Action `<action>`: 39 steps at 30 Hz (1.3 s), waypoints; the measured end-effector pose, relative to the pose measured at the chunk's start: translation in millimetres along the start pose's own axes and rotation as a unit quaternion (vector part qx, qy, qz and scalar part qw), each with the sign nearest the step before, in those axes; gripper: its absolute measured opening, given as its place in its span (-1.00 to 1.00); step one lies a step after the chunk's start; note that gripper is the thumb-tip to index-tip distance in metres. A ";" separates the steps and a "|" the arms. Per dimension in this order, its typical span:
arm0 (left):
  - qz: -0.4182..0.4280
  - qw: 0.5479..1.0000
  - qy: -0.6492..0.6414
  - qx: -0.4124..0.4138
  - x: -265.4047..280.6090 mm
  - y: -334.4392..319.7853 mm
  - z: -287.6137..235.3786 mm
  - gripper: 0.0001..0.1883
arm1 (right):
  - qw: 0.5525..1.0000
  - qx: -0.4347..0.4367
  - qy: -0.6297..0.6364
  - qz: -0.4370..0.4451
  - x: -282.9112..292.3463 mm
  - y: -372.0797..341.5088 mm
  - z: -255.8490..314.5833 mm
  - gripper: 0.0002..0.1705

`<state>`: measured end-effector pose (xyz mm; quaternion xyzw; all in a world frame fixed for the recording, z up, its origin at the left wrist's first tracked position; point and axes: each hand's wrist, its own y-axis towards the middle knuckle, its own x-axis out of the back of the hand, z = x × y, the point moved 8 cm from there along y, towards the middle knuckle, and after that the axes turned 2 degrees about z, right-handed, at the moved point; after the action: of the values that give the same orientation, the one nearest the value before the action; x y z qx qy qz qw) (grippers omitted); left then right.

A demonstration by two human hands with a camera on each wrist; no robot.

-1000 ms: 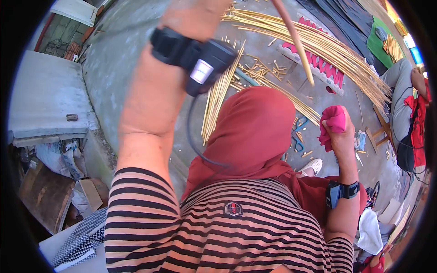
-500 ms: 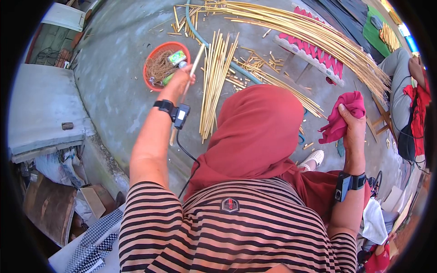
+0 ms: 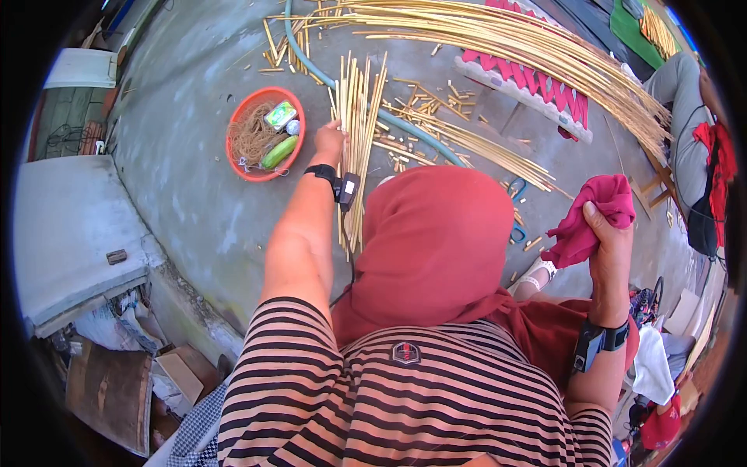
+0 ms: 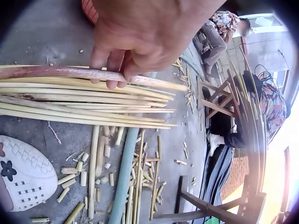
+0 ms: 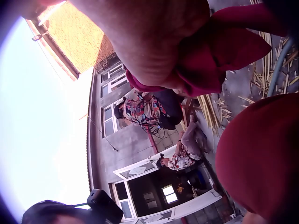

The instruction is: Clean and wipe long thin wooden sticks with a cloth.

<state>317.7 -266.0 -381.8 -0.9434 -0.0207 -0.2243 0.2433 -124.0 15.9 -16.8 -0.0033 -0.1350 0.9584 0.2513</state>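
My left hand [image 3: 331, 142] reaches down to a loose bundle of pale stalks [image 3: 372, 109] on the floor. In the left wrist view, its thumb and fingers pinch one stalk [image 4: 161, 83], reddish along part of its length, which lies along the top of the bundle. At the right, my raised right hand [image 3: 611, 245] grips a crumpled magenta cloth [image 3: 590, 219]. Folds of that cloth [image 5: 238, 39] hang out past the hand in the right wrist view.
An orange basin [image 3: 233, 159] with tangled fibre and small packets stands left of the bundle. A blue-green hose [image 3: 420, 134] crosses the floor among cut stalk pieces [image 3: 436, 101]. Long stalks [image 3: 498, 39] lie over a low support with magenta cloth. Blue-handled scissors [image 3: 517, 233] lie near my shoe.
My left hand has come down from high in view, carrying the stalk past the basin onto the bundle. The right hand keeps the cloth, which hangs looser than one second ago.
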 end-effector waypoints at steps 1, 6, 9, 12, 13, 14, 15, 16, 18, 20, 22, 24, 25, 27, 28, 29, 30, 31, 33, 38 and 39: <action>-0.003 0.999 0.045 -0.017 -3.6 22.4 11.3 -0.57 | 1.000 -0.006 -0.003 -0.014 4.5 -1.0 -3.7 -0.66; -0.078 0.979 0.128 -0.135 4.6 73.4 12.9 -0.68 | 0.998 -0.048 0.008 -0.047 16.6 -10.2 -18.1 -0.62; -0.098 0.982 0.056 -0.153 24.5 62.5 19.7 -0.72 | 0.997 -0.055 0.007 -0.055 20.5 -14.4 -19.1 -0.61; -0.104 0.985 0.079 -0.114 36.7 40.1 48.1 -0.74 | 0.996 -0.058 0.005 -0.072 25.5 -21.3 -25.5 -0.62; -0.101 0.992 0.034 -0.067 37.7 22.6 48.7 -0.73 | 0.995 -0.059 0.005 -0.080 26.6 -23.6 -27.7 -0.62; -0.099 0.995 -0.012 -0.019 35.3 -1.1 51.1 -0.72 | 0.996 -0.066 0.009 -0.067 24.5 -24.5 -29.2 -0.62; -0.096 0.993 -0.058 0.029 32.7 -24.3 54.9 -0.71 | 0.996 -0.071 0.012 -0.054 22.2 -25.5 -30.1 -0.63; -0.096 0.992 -0.070 0.040 32.4 -37.5 64.0 -0.69 | 0.996 -0.077 0.015 -0.041 20.0 -28.1 -31.1 -0.63; -0.092 0.989 -0.096 0.060 29.5 -60.9 79.1 -0.66 | 0.997 -0.076 0.022 -0.024 16.5 -29.8 -31.5 -0.64; -0.091 0.987 -0.107 0.080 28.9 -79.7 90.3 -0.67 | 0.997 -0.070 0.015 -0.021 15.9 -29.2 -32.3 -0.64; -0.087 0.985 -0.122 0.091 32.0 -96.4 100.3 -0.65 | 0.998 -0.065 0.002 -0.022 12.8 -29.9 -28.2 -0.63; -0.088 0.982 -0.137 0.099 35.7 -109.3 104.1 -0.66 | 0.997 -0.074 -0.006 -0.009 8.8 -30.9 -24.2 -0.63; -0.088 0.980 -0.145 0.103 38.3 -115.2 103.5 -0.66 | 0.998 -0.064 -0.010 -0.004 7.0 -31.3 -20.5 -0.64; -0.085 0.978 -0.162 0.102 45.8 -119.2 104.5 -0.69 | 0.999 -0.044 -0.017 0.002 4.2 -31.4 -13.5 -0.64; -0.081 0.976 -0.176 0.103 50.5 -119.8 103.7 -0.69 | 1.000 -0.023 -0.012 -0.003 4.8 -31.4 -8.0 -0.65; -0.076 0.973 -0.190 0.105 54.8 -121.1 102.6 -0.70 | 1.000 0.009 0.001 -0.010 5.1 -31.9 1.8 -0.66; -0.073 0.968 -0.213 0.115 59.4 -125.0 99.4 -0.70 | 0.999 0.040 0.014 -0.019 5.4 -32.9 13.8 -0.67; -0.070 0.961 -0.236 0.124 65.0 -130.4 92.0 -0.70 | 0.997 0.073 0.026 -0.028 7.0 -34.8 24.5 -0.67; -0.052 0.947 -0.287 0.136 68.2 -134.1 73.2 -0.70 | 0.980 0.159 0.113 -0.023 15.6 -38.1 48.1 -0.76; 0.026 0.881 -0.454 0.130 96.8 -137.9 33.1 -0.69 | 0.904 0.314 0.285 -0.051 59.4 -51.2 113.0 -0.74; 0.056 0.857 -0.495 0.129 100.8 -137.2 15.9 -0.69 | 0.883 0.336 0.314 -0.090 72.9 -57.5 121.5 -0.74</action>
<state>394.5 -144.8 -288.9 -0.8896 -0.1146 0.2908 0.3330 -169.1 68.0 119.7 -0.2076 0.2816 0.8681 0.3520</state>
